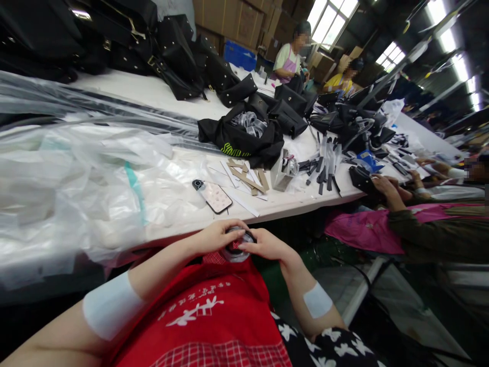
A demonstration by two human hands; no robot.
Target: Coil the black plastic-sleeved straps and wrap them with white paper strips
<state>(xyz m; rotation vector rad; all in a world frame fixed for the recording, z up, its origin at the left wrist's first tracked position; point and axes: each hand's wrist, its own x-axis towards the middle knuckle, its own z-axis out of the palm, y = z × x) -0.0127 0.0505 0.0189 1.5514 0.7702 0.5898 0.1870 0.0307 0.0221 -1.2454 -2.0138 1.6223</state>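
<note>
My left hand [219, 235] and my right hand [267, 244] meet in my lap, just below the table's front edge. Both are closed around a small round roll [237, 247], dark grey with a red spot at its middle, possibly tape. The fingers wrap its rim from either side. It rests over my red apron [206, 311]. White patches sit on both forearms.
On the white table [153, 92] lie a phone [214, 196], face down, clear plastic sheeting [76, 173], cardboard strips [248, 178], black straps [324, 168] and black bags [244, 135]. A person's hands [389, 191] work at my right. Two more people sit at the far end.
</note>
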